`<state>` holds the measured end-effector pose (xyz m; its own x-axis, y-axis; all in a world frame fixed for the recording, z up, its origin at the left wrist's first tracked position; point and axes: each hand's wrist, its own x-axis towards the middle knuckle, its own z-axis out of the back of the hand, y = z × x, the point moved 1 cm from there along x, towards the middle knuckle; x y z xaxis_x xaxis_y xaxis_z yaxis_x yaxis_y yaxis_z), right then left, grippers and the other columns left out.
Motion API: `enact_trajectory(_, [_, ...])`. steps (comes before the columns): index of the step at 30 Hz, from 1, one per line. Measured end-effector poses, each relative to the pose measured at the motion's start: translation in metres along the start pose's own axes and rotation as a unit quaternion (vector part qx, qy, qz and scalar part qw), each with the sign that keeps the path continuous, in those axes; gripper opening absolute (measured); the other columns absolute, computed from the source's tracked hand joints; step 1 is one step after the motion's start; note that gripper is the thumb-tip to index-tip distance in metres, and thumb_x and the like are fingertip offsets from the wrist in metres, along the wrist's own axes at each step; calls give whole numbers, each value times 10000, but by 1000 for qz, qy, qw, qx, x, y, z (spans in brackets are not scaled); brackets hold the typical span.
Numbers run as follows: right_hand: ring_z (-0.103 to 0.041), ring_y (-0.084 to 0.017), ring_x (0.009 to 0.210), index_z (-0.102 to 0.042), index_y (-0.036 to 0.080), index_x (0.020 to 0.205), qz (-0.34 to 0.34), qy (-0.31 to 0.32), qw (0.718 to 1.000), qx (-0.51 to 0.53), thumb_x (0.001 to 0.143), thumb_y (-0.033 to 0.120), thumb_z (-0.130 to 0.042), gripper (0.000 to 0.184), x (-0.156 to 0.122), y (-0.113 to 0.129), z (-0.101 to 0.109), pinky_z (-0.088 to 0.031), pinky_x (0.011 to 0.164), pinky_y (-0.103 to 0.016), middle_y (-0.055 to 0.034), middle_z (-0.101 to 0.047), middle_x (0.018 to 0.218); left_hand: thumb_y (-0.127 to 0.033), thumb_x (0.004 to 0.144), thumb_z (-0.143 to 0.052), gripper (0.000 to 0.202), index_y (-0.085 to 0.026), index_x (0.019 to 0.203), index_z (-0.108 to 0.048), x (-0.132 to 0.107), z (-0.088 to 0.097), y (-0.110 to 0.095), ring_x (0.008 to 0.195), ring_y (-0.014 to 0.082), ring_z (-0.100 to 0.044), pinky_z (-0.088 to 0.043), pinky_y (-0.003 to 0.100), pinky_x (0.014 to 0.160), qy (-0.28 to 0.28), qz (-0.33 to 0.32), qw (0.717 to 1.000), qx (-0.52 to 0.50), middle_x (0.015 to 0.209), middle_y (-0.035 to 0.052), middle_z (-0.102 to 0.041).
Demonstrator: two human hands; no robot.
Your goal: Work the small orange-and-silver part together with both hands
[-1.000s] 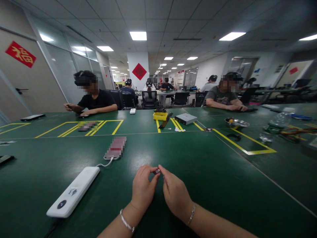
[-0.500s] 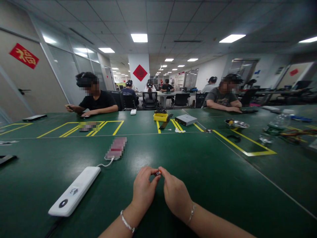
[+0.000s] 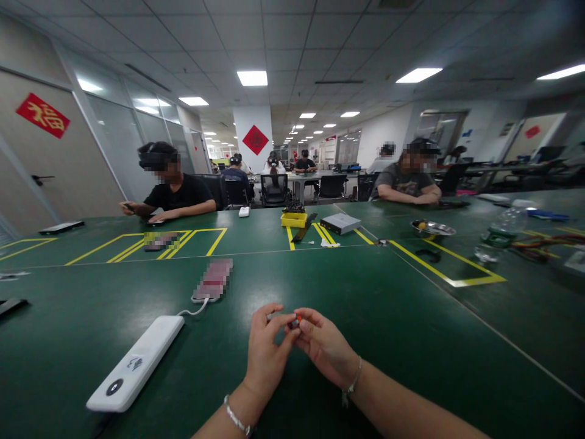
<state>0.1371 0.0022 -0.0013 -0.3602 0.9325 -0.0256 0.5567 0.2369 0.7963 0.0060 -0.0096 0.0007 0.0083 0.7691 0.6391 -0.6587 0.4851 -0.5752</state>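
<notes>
A small object (image 3: pixel 296 321), partly orange-red and partly grey or silvery, is pinched between my two hands above the green table (image 3: pixel 365 341). Its kind is too small to make out, and fingertips cover most of it. My left hand (image 3: pixel 267 344) grips its left side with thumb and index finger, the other fingers loosely curled. My right hand (image 3: pixel 326 347) holds the orange-red end between thumb and fingers, palm turned partly upward. Left of my hands lie a white power bank-like device (image 3: pixel 137 363) and a phone (image 3: pixel 212 280), joined by a white cable (image 3: pixel 196 309).
Across the table are a yellow tray (image 3: pixel 294 220), a grey box (image 3: pixel 340 223) and a metal bowl (image 3: pixel 432 228). A plastic bottle (image 3: pixel 500 228) and cables (image 3: pixel 548 245) stand at right. Yellow tape (image 3: pixel 479 280) marks the tabletop. Two people (image 3: pixel 176 189) sit opposite, others farther back.
My right hand has rolled so its palm faces more upward, and more of the orange-red end shows. My left fingers have spread a little. The view has shifted slightly.
</notes>
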Motion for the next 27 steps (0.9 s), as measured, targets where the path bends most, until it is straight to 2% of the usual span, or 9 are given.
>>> enact_trajectory(7, [-554,-118,660,-544,167,864,52,-105,959,-258,670,394,-584,302,9,70,45,-434,677,-290,-28,-586,764,-240,773,-493,368,-284,1138,-472,-1,2,-4,1107,222,-394,-351,428,913,77,-20,996,29,1203,57,-438])
enact_trajectory(9, [-545,-139,656,-575,169,828,68,-198,862,-461,677,410,-555,285,5,106,81,-419,660,-306,-41,-586,758,-241,780,-477,354,-275,1133,-478,0,2,-1,1111,223,-395,-343,439,919,78,-6,996,37,1199,56,-451])
enact_trajectory(11, [-542,-174,655,-603,169,761,59,-305,697,-646,678,409,-536,262,-7,140,123,-394,626,-330,-68,-587,741,-246,786,-462,343,-266,1127,-483,2,1,5,1111,224,-397,-337,450,922,81,10,996,43,1192,58,-459])
enact_trajectory(13, [-546,-210,663,-619,159,708,15,-385,556,-736,689,397,-512,261,-26,166,168,-362,583,-343,-113,-583,729,-252,788,-451,340,-256,1126,-484,2,-2,11,1113,225,-397,-329,459,925,86,26,995,52,1187,62,-464])
enact_trajectory(14, [-551,-222,665,-627,151,704,-13,-414,519,-748,692,391,-507,269,-37,175,189,-345,561,-344,-140,-580,732,-256,785,-452,340,-252,1123,-489,2,-4,13,1115,228,-395,-327,462,925,89,33,994,59,1188,63,-465])
enact_trajectory(16, [-560,-235,660,-646,135,738,-62,-465,493,-733,689,378,-512,282,-56,187,226,-316,522,-344,-187,-570,745,-265,774,-465,340,-252,1113,-500,1,-7,17,1125,238,-386,-323,469,924,98,44,991,75,1195,61,-465])
enact_trajectory(20, [-564,-269,681,-660,141,829,-112,-528,503,-675,647,345,-562,291,-78,192,266,-296,493,-358,-216,-558,766,-268,758,-485,325,-256,1079,-533,-2,-9,20,1142,252,-377,-323,470,921,114,52,988,94,1194,59,-485])
enact_trajectory(23, [-542,-324,772,-661,147,871,-119,-540,503,-664,614,370,-592,347,-80,190,269,-298,504,-388,-239,-539,792,-262,760,-473,313,-250,1064,-545,-2,-8,19,1161,253,-364,-314,468,929,130,57,985,93,1192,57,-496])
enact_trajectory(27, [-489,-361,898,-614,118,985,-98,-564,439,-692,681,457,-500,469,-70,185,239,-334,536,-409,-284,-483,927,-273,752,-473,330,-237,1073,-540,-2,-8,19,1179,253,-350,-295,469,947,145,78,983,87,1207,65,-488])
